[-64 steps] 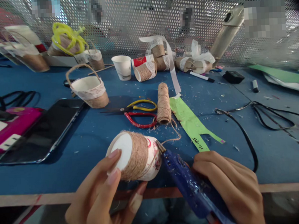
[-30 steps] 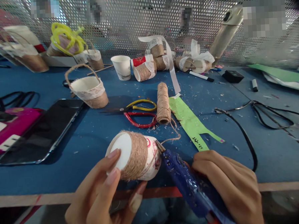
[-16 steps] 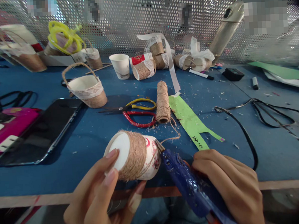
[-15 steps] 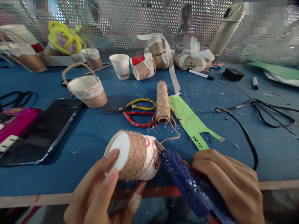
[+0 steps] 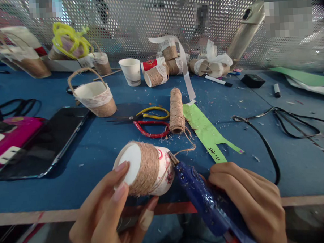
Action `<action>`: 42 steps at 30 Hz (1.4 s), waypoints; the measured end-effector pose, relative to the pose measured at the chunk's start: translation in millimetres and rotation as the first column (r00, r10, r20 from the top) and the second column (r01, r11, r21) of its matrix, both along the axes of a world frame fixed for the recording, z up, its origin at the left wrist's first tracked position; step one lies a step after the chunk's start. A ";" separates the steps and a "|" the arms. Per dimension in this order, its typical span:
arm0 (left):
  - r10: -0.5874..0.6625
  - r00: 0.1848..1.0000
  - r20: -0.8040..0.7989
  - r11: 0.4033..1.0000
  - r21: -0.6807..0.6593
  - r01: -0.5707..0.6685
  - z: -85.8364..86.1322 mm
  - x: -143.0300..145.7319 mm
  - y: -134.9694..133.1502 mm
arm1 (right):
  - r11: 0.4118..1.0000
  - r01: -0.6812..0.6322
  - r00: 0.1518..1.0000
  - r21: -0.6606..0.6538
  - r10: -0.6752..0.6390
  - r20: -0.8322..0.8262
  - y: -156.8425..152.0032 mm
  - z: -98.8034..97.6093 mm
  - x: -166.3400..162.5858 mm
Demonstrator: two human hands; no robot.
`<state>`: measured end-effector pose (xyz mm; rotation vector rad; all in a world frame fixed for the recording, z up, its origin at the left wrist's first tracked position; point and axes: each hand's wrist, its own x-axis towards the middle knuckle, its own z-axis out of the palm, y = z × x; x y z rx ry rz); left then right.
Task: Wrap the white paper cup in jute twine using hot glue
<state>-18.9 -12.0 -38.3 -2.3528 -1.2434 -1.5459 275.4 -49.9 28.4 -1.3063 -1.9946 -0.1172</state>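
My left hand (image 5: 107,215) grips a paper cup (image 5: 145,169) lying on its side, its white bottom turned toward me and its lower half wound with brown twine. My right hand (image 5: 250,200) is closed round a blue glue gun (image 5: 201,199), whose metal nozzle touches the cup's bare side just past the twine. A strand of twine runs from the cup up to a twine spool (image 5: 176,110) lying on the blue table (image 5: 98,146).
Scissors with red and yellow handles (image 5: 148,124) lie left of the spool, a green paper strip (image 5: 206,132) to its right. A twine basket cup (image 5: 95,97), a black phone (image 5: 47,142), a pink case (image 5: 10,138), black cables (image 5: 263,141) and several wrapped cups along the mesh wall surround the spot.
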 end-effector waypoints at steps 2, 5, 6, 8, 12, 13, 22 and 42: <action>-0.017 1.000 0.003 1.000 0.017 0.017 2.3 1.8 0.8 | 1.000 0.004 1.000 0.012 -0.004 -0.012 0.1 -0.9 0.2; -0.011 1.000 0.007 1.000 0.020 0.011 4.2 3.0 0.2 | 1.000 0.020 1.000 0.022 -0.020 -0.022 -0.6 -2.1 -2.7; -0.003 1.000 0.004 1.000 0.020 0.003 4.4 3.0 -0.1 | 0.999 0.028 0.999 0.023 -0.028 -0.023 -0.9 -2.3 -4.1; 0.019 1.000 0.001 1.000 0.007 -0.019 4.0 2.6 -0.3 | 0.999 0.043 0.999 0.028 -0.043 -0.021 -1.4 -2.4 -6.5; 0.026 1.000 0.007 1.000 -0.001 -0.026 1.8 1.3 -1.6 | 0.998 0.051 0.998 0.022 -0.050 -0.032 -1.9 -1.8 -7.4; 0.028 1.000 0.009 1.000 -0.005 -0.027 1.1 0.8 -2.6 | 0.999 0.045 0.999 0.018 -0.045 -0.030 -2.0 -1.5 -6.8; -0.005 1.000 0.005 1.000 0.020 0.005 3.4 0.3 -2.7 | 1.000 0.020 1.000 0.016 -0.020 0.002 -2.2 -2.5 -1.5; -0.018 1.000 0.009 1.000 0.019 0.018 0.7 2.0 -0.9 | 0.999 -0.003 0.999 0.032 0.002 0.045 -2.7 0.0 3.3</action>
